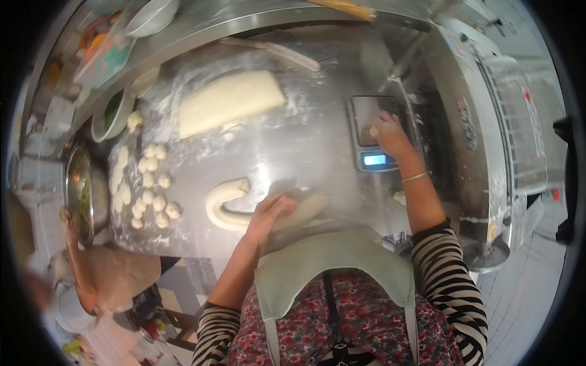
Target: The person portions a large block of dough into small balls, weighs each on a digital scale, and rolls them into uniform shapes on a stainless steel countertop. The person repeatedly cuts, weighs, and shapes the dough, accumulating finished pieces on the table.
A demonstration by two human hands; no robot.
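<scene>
My left hand (273, 211) rests on a long rope of dough (223, 215), which curls into a hook at its left end. The fingers look blurred, and the rope continues to their right. Over the plate of a digital kitchen scale (365, 119) is my right hand (385, 130), with a small piece of dough (374, 132) at its fingers. The scale's display is lit. A thick slab of dough (231, 103) lies on the floured metal table (302, 151). Small dough balls (159, 202) and several longer pieces (120, 174) are grouped at the left.
A rolling pin (293, 56) lies behind the slab. Along the left stand a white bowl with greens (111, 114) and a large metal bowl (78, 192). A co-worker (87, 293) reaches toward the metal bowl. A metal-sided machine (476, 132) borders the table at right.
</scene>
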